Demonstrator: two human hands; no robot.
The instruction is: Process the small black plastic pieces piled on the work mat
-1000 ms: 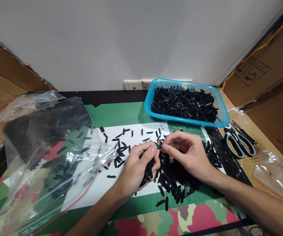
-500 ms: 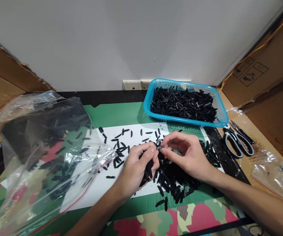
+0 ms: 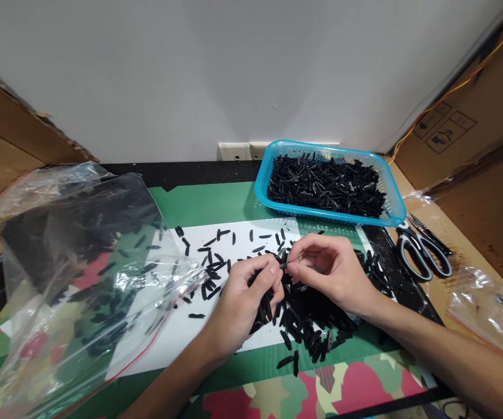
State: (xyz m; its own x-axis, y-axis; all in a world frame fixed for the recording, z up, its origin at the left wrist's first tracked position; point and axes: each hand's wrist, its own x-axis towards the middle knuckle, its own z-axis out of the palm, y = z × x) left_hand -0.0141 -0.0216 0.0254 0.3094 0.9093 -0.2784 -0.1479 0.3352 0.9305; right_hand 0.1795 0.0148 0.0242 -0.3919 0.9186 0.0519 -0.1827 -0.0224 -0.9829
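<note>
My left hand (image 3: 251, 291) is closed around several small black strip-like pieces (image 3: 264, 308), with one more held up between its thumb and forefinger. My right hand (image 3: 328, 270) pinches at the far end of that small black piece (image 3: 283, 263), so the fingertips of both hands nearly meet. Its exact kind is too small to make out. Below the hands lies a heap of loose black pieces (image 3: 308, 326). More of them are scattered over a white paper sheet (image 3: 164, 343), partly hidden by my left hand.
A blue plastic basket (image 3: 330, 215) full of black pieces stands at the back right. Scissors (image 3: 421, 253) lie right of it, above a small plastic bag (image 3: 478, 302). A large clear zip bag (image 3: 81, 256) covers the left side. Cardboard (image 3: 482, 128) stands at the right.
My right hand's fingertips have shifted slightly, and the small piece between the hands shows less than before. Both hands otherwise stay in nearly the same place.
</note>
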